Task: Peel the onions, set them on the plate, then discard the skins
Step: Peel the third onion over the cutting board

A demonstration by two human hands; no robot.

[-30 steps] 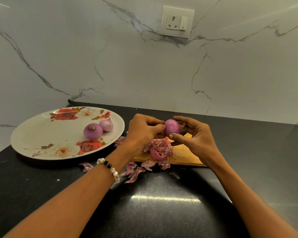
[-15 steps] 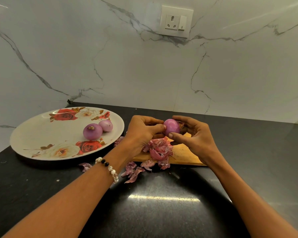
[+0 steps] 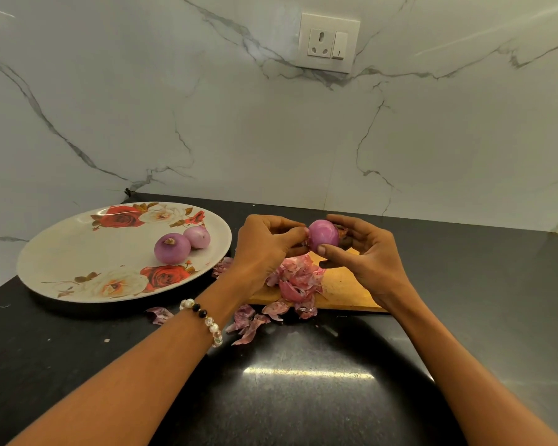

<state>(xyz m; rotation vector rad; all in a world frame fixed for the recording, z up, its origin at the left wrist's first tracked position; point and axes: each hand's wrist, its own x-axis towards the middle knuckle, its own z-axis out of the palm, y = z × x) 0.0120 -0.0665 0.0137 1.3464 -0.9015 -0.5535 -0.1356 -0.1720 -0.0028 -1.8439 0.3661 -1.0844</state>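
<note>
Both hands meet above the rectangular wooden chopping board (image 3: 342,286), which serves as landmark throughout. Right hand (image 3: 364,252), fingers curled, cradles a round, glossy purple onion (image 3: 323,235) between thumb and fingertips, held clear of the board. Left hand (image 3: 264,249), fingers bent, pinches at the onion's left side, apparently on a remaining flap of skin; the pinch point itself is partly hidden.

Handling, as judged: the onion is small, light and firm, and its bared surface looks smooth and probably slippery, so a cupped hold around its widest part seems safer than a fingertip pinch. Any skin left near the root end would be thin, dry and easily torn, best taken at a loose edge.

Containers: a large round white plate with red and cream rose print (image 3: 62,262) lies to the left of the board, just beside it. It carries two peeled purple onions (image 3: 171,249), touching one another, near the rim closest to the board.

Waste: a heap of pink papery onion skins (image 3: 295,278) lies on the board directly beneath the hands; further scraps spill off its near edge onto the black polished stone counter (image 3: 303,397). No bin or waste container is visible.

A beaded bracelet (image 3: 205,318) circles the left wrist.
</note>
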